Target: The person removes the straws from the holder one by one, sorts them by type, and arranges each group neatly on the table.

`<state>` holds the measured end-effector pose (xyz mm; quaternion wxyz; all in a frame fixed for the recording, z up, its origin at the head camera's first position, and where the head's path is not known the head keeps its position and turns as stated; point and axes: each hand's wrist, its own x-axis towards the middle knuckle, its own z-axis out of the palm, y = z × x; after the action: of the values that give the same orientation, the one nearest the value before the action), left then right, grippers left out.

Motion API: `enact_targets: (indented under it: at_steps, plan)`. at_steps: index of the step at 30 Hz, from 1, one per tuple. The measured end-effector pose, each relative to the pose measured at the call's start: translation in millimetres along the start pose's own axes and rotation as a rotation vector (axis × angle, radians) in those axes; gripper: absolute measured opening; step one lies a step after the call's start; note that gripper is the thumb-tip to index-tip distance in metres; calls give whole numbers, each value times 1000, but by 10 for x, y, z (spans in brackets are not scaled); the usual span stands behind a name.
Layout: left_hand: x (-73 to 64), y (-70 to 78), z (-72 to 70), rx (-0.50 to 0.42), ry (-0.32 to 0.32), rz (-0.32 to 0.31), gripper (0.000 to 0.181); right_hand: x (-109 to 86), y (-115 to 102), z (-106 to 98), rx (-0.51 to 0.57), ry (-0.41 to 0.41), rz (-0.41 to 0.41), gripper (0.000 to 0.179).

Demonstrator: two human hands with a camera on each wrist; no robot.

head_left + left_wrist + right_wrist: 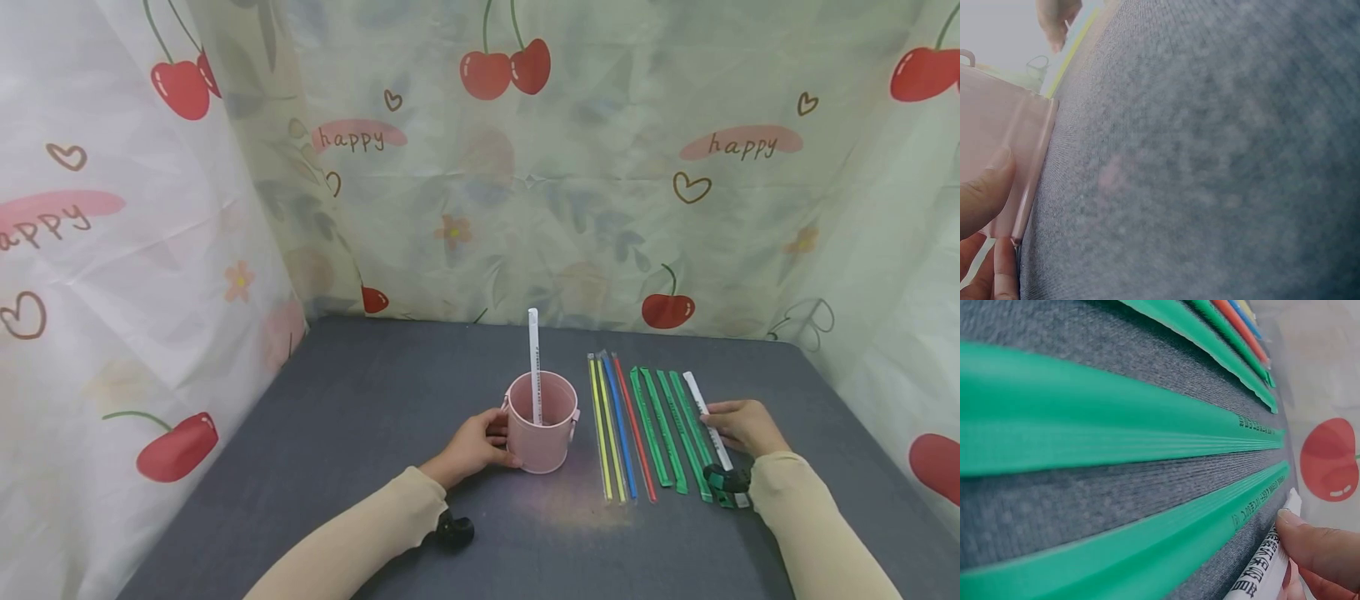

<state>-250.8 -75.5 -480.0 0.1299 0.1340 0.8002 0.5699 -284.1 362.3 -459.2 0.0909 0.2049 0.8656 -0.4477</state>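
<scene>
My left hand [476, 446] grips the lower left side of a small pink bucket [537, 450], thumb in front and fingers behind. In the left wrist view the thumb [988, 194] lies against the bucket's wall. One white paper-wrapped straw [535, 350] stands upright in the bucket, its top above the rim. At the right end of the row, my right hand [746, 427] pinches another white paper-wrapped straw [696, 393]. The right wrist view shows dark print on this straw [1266, 562], held between thumb and fingers near its far end.
Left of the pinched straw lie several green-wrapped straws [667, 429]. Beyond them are a red straw [633, 425], a blue straw [618, 425] and two yellow straws [600, 425] in clear wrappers. A cherry-printed curtain [570, 208] hangs behind the dark table [390, 383].
</scene>
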Motion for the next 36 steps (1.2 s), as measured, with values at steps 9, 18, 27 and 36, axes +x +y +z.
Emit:
enact_targets:
  at_steps: [9, 18, 27, 36]
  plan:
    - [0, 8, 7, 7, 5, -4, 71, -44, -32, 1, -2, -15, -32, 48]
    - [9, -17, 4, 9, 1, 4, 72, -87, -61, 17, -25, 1, -34, 43]
    - [4, 0, 3, -5, 1, 7, 71, -117, -93, 11, -16, 0, -49, 46]
    - [-9, 17, 2, -17, 0, 7, 71, -19, -33, 7, -20, -7, -15, 49]
